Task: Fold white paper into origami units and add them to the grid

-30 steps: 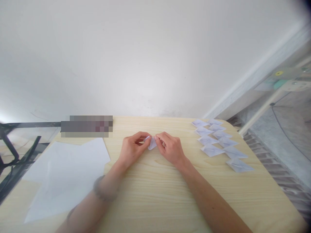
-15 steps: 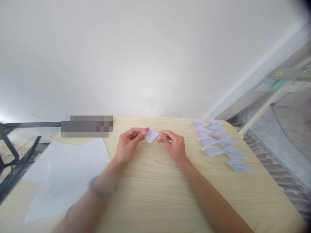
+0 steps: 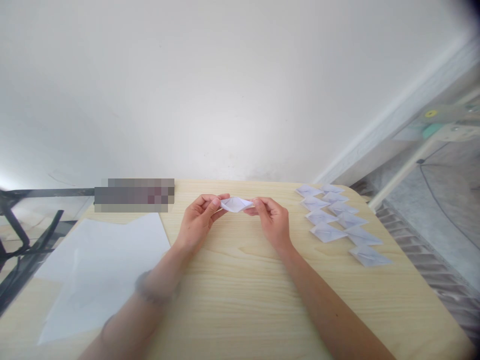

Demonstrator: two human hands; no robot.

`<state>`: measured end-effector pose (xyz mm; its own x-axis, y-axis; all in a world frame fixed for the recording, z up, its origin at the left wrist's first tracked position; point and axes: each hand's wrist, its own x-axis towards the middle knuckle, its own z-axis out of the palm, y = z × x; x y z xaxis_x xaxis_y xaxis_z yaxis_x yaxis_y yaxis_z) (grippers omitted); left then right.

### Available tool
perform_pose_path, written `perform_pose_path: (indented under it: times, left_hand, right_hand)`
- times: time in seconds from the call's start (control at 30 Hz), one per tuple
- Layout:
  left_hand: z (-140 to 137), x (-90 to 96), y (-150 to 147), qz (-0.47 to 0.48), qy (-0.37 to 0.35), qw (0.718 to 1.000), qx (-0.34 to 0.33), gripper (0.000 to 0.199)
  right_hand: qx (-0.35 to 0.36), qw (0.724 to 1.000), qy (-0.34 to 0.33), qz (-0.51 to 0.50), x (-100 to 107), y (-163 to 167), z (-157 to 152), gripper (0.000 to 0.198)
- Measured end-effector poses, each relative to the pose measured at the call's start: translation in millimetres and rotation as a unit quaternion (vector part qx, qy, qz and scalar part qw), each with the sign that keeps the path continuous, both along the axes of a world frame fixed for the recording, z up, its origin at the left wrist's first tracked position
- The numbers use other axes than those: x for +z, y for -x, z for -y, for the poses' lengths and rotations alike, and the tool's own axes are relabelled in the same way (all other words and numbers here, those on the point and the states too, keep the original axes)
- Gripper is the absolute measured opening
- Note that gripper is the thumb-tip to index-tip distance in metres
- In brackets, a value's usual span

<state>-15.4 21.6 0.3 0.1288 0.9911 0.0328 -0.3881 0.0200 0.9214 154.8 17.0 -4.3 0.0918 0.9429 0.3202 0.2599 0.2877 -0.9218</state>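
A small white folded paper boat (image 3: pixel 236 204) is stretched between my two hands above the far middle of the table. My left hand (image 3: pixel 198 215) pinches its left tip between thumb and fingers. The right tip is in the pinch of my right hand (image 3: pixel 273 217). Its near side and open top face me; the underside is hidden. On the right of the table, several similar folded paper boats (image 3: pixel 328 232) lie in two slanting columns.
White paper sheets (image 3: pixel 108 265) overlap on the left of the wooden table (image 3: pixel 240 300). A blurred-out dark object (image 3: pixel 131 195) lies at the far left edge. Behind rises a white wall (image 3: pixel 232 100); black metal bars (image 3: pixel 22 220) stand at left.
My hands have moved slightly apart, and the paper between them has gone from a compact, pointed shape to a wider, flatter boat shape. The paper boats on the right have stayed put.
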Motion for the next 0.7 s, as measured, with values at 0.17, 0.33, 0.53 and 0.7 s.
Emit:
perform_pose_path:
  times: [0.17, 0.33, 0.53, 0.7]
  left_hand:
    - [4, 4.3, 4, -0.208, -0.111, 0.971, 0.022, 0.014]
    - [8, 10.3, 8, -0.377, -0.221, 0.899, -0.026, 0.022]
    - [7, 4.4, 6, -0.41, -0.228, 0.883, -0.036, 0.017]
    - [5, -6.0, 7, -0.402, -0.228, 0.886, -0.025, 0.017]
  right_hand:
    - [0.004, 0.999, -0.023, 0.049, -2, 0, 2, 0.023]
    - [-0.001, 0.993, -0.057, 0.103, -4, 1, 3, 0.019]
    - [-0.001, 0.988, -0.077, 0.132, -5, 0, 2, 0.017]
    - [0.013, 0.989, -0.072, 0.132, -5, -1, 2, 0.017]
